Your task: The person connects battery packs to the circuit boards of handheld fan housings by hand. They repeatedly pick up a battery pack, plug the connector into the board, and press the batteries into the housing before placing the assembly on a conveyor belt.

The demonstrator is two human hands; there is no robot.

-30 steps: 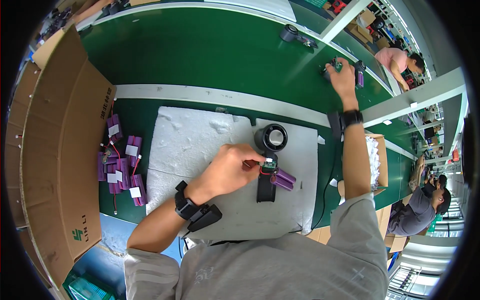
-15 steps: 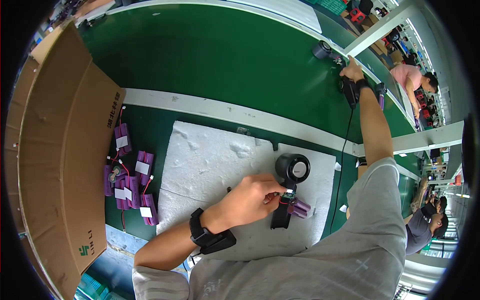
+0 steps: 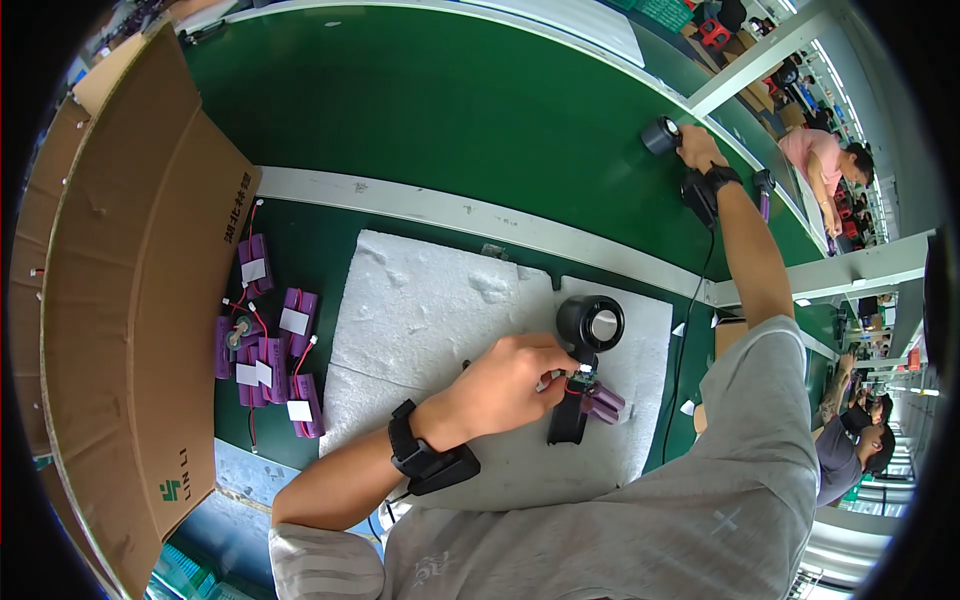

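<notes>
Left hand [image 3: 500, 390], nearest: thumb and forefinger closed in a pinch on a small circuit board [image 3: 582, 378] at the neck of a black fan [image 3: 590, 325], which lies on white foam [image 3: 440, 300]. Right hand [image 3: 702, 150], farther off: fingers curled at a second fan [image 3: 660, 136]; the hand hides its own grip, so whether it holds that fan cannot be told.

Likely faults: a sideways pull by the left fingers could strain the thin red wire [image 3: 574, 391] at the board; the purple battery pack [image 3: 606, 404] beside the handle [image 3: 568, 422], apparently unfastened, could roll and tug likewise. Stretching the right arm could make the dark cable [image 3: 685, 350] below its wrist snag.

Surface: left of the foam, labelled purple packs [image 3: 272, 362] lie jumbled on the green table [image 3: 420, 110], near a tall cardboard box [image 3: 120, 300]; a white rail [image 3: 450, 208] crosses beyond.

Room: to the right, a person in grey [image 3: 838, 458] and a person in pink [image 3: 808, 150]; farther, a red stool [image 3: 713, 32].
</notes>
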